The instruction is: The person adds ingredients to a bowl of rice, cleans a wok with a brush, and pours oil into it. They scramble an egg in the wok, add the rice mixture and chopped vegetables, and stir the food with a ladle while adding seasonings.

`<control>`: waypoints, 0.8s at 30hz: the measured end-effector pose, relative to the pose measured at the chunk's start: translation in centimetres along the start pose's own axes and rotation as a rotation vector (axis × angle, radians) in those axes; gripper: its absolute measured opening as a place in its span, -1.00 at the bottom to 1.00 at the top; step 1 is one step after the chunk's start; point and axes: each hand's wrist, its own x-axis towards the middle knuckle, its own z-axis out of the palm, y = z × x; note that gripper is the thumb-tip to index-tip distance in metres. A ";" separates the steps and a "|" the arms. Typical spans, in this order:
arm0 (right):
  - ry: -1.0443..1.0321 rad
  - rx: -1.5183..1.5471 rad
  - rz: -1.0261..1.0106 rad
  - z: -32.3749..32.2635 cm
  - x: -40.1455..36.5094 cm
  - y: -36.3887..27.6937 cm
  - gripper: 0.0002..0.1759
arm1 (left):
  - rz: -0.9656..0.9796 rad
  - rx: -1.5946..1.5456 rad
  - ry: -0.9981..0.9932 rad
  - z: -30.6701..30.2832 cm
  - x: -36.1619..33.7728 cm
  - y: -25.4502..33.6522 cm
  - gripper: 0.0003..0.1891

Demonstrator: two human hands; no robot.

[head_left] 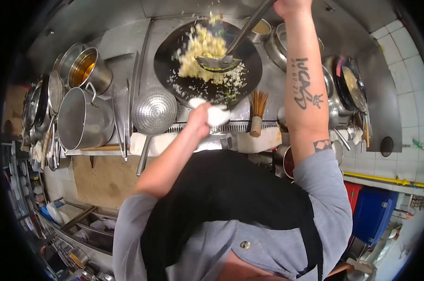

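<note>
A dark wok (pixel 252 75) sits at the stove in the middle, with yellowish and white chopped food (pixel 205 44), which looks like egg and rice, flying up from it. My left hand (pixel 200 118) is closed on a folded white cloth (pixel 218 117) at the wok's near rim; the edge beneath the cloth is hidden. At the top edge of the view, my right hand (pixel 291 6) is partly cut off and closed around the handle of a metal ladle (pixel 251 29). The ladle's bowl is over the wok among the food, with green bits on it.
A perforated strainer (pixel 154 112) lies left of the wok, beyond it a large stockpot (pixel 83 119) and a pot of amber liquid (pixel 91 70). A bamboo brush (pixel 258 111) stands near the front right. Behind are a small pot (pixel 261 29) and, far right, a dark pan (pixel 345 86).
</note>
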 end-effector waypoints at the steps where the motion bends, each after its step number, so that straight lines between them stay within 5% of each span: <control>1: -0.086 0.158 0.104 0.7 -0.4 -1.1 -0.55 | 0.022 0.041 -0.053 -1.1 5.0 -0.1 -0.72; 3: -0.068 -0.133 -0.250 2.5 -1.5 0.2 -0.54 | 0.007 0.080 -0.121 -1.4 9.5 0.6 -0.68; 5: -0.161 -0.171 -0.369 -0.1 -1.1 5.1 -0.65 | -0.014 0.059 -0.164 -1.8 11.1 1.1 -0.66; 7: -0.091 -0.333 -0.316 -2.0 -3.1 11.5 -0.63 | -0.016 -0.008 -0.223 -1.3 10.1 1.8 -0.65; 8: -0.085 -0.301 -0.084 -3.1 -4.4 14.1 -0.61 | -0.044 -0.015 -0.189 -0.5 6.3 3.1 -0.66; 12: 0.130 -0.135 -0.070 -7.7 0.0 10.9 -0.61 | -0.083 -0.025 -0.252 -3.5 9.7 1.5 -0.69; 16: 0.134 -0.098 -0.194 -9.2 0.4 7.6 -0.60 | -0.095 -0.068 -0.252 -3.2 10.3 1.1 -0.74; 17: 0.263 -0.333 -0.313 -9.2 -0.1 10.9 -0.60 | -0.094 -0.064 -0.264 -3.2 10.6 1.1 -0.74; 20: -0.009 -0.090 -0.004 -7.2 -0.7 14.6 -0.61 | -0.126 -0.045 -0.324 -3.6 12.2 0.7 -0.76; 24: -0.187 -0.290 -0.045 -0.5 -4.3 10.7 -0.55 | -0.070 -0.017 -0.282 -3.0 11.7 1.0 -0.79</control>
